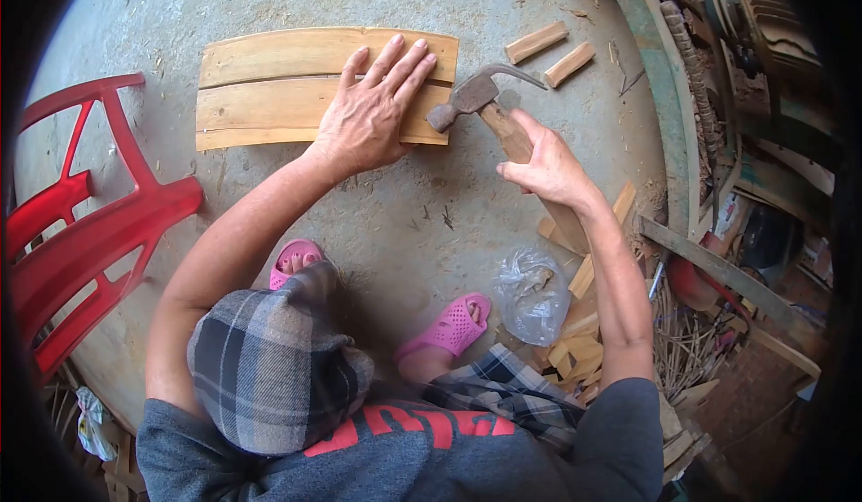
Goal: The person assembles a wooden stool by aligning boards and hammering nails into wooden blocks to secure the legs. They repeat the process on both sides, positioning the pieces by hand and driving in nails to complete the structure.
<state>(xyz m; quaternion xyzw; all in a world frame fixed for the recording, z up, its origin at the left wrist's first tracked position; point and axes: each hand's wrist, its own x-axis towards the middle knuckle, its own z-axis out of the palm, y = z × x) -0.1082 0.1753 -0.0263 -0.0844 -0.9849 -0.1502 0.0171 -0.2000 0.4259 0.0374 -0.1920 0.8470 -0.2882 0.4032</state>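
Observation:
My left hand (370, 116) lies flat with spread fingers across the right part of a wooden panel (265, 102). Two pale planks make up this panel, side by side with a narrow dark gap, and it rests on the concrete floor. My right hand (555, 171) is wrapped round the wooden handle of a claw hammer (476, 95). The hammer's rusty striking face overlaps the panel's lower right corner in this view, while its claw points right. The lower end of the handle is partly behind my forearm.
Short wood blocks (537, 42) lie beyond the hammer. A clear plastic bag (532, 295) and a pile of wood offcuts (575, 355) are by my pink-sandalled foot (449, 330). At the left is a red plastic chair (108, 224); a green-edged frame (660, 80) borders clutter at right.

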